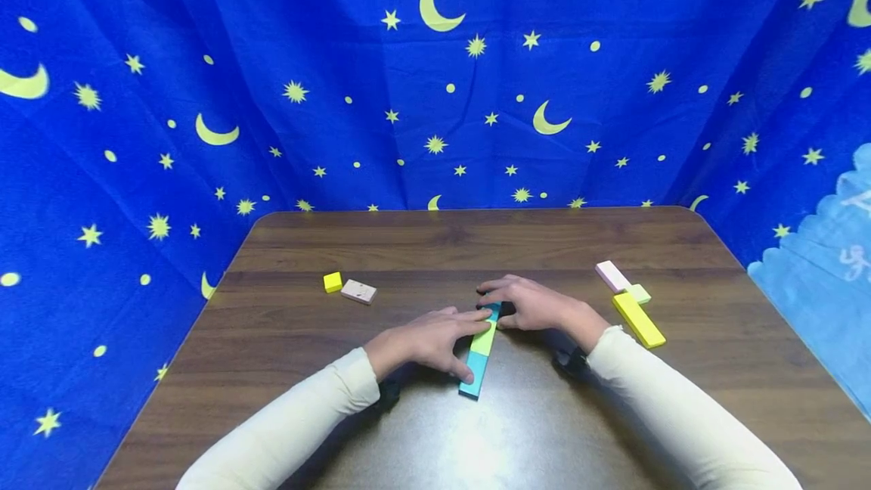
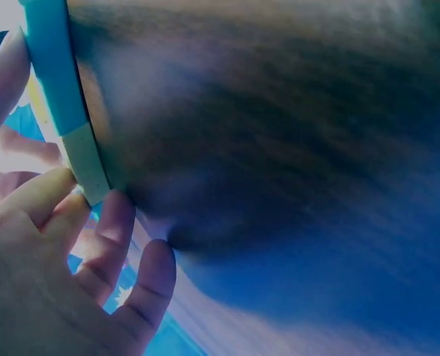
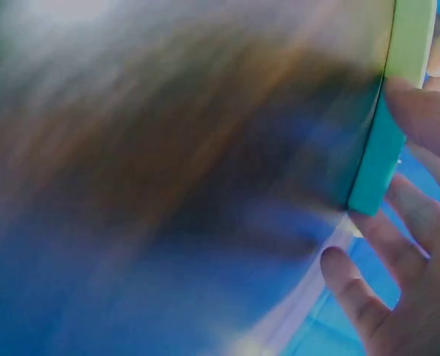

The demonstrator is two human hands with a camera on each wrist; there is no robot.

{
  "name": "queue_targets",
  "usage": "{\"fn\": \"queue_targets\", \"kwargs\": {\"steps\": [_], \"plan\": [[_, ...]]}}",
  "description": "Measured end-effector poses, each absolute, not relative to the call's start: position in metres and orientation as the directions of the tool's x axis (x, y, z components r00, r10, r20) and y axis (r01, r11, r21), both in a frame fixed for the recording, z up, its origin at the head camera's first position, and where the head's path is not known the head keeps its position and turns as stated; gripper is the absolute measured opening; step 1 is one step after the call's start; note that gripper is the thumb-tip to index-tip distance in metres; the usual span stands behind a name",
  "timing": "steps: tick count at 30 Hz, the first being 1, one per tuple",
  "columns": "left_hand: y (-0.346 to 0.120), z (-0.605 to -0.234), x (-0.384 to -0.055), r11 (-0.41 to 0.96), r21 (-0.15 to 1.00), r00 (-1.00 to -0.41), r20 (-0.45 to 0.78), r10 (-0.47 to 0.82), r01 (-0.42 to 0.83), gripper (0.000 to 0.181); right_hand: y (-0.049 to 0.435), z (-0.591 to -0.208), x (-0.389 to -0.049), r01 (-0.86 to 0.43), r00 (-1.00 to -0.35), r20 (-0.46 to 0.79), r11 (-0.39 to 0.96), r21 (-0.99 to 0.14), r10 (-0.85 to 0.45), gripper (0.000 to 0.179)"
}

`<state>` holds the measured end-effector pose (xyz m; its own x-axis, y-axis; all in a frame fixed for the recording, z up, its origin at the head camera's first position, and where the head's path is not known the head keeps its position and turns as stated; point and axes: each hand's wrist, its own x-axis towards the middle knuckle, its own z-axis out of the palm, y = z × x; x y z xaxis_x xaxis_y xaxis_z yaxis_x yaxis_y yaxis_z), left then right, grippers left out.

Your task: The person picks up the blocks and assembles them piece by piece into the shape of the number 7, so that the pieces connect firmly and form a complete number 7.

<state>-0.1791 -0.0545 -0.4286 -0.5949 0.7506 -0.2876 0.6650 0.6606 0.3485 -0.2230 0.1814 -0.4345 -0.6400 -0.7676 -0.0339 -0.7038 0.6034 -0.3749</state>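
A straight row of flat blocks lies on the table: a teal block (image 1: pixel 478 369) nearest, a light green block (image 1: pixel 482 343) in the middle and another teal block (image 1: pixel 495 311) at the far end. From the left my left hand (image 1: pixel 434 339) reaches over the row with fingers spread and fairly straight. Its thumb touches the near teal block, its fingertips the green one and beyond. At the far end my right hand (image 1: pixel 529 304) holds the far teal block, thumb on its right side and fingertips around its end, as the right wrist view shows.
Back left on the brown wooden table (image 1: pixel 422 240) lie a yellow cube (image 1: pixel 332 282) and a pale speckled block (image 1: pixel 358 292). To the right are a pale pink block (image 1: pixel 612 276), a small light green block (image 1: pixel 638 293) and a long yellow block (image 1: pixel 640 320). Blue star-patterned cloth (image 1: pixel 354 97) hangs around the table.
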Motion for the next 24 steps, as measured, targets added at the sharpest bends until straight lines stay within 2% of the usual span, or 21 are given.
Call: {"fn": "queue_targets", "kwargs": {"steps": [2,6,9,15,19,24], "plan": [[-0.054,-0.428,-0.179,0.661,0.348,-0.594,-0.289,0.75,0.665,0.087,0.186,-0.433,-0.221,-0.706,-0.643,-0.025,0.605,-0.367,-0.766,0.046],[-0.055,-0.427,-0.179,0.661,0.343,-0.598,-0.283,0.75,0.668,0.086,0.215,-0.422,-0.217,-0.681,-0.706,0.043,0.659,-0.319,-0.707,0.051],[-0.058,-0.427,-0.179,0.66,0.34,-0.6,-0.275,0.751,0.67,0.086,0.247,-0.411,-0.213,-0.645,-0.756,0.109,0.708,-0.288,-0.645,0.047],[-0.059,-0.428,-0.179,0.655,0.343,-0.596,-0.273,0.756,0.674,0.085,0.304,-0.398,-0.2,-0.58,-0.815,0.17,0.773,-0.259,-0.555,0.042],[-0.058,-0.429,-0.18,0.652,0.344,-0.594,-0.27,0.758,0.676,0.085,0.336,-0.394,-0.196,-0.521,-0.853,0.188,0.82,-0.237,-0.488,0.042],[-0.056,-0.43,-0.179,0.649,0.346,-0.592,-0.268,0.76,0.677,0.085,0.361,-0.397,-0.195,-0.462,-0.887,0.138,0.859,-0.221,-0.441,0.042]]}}
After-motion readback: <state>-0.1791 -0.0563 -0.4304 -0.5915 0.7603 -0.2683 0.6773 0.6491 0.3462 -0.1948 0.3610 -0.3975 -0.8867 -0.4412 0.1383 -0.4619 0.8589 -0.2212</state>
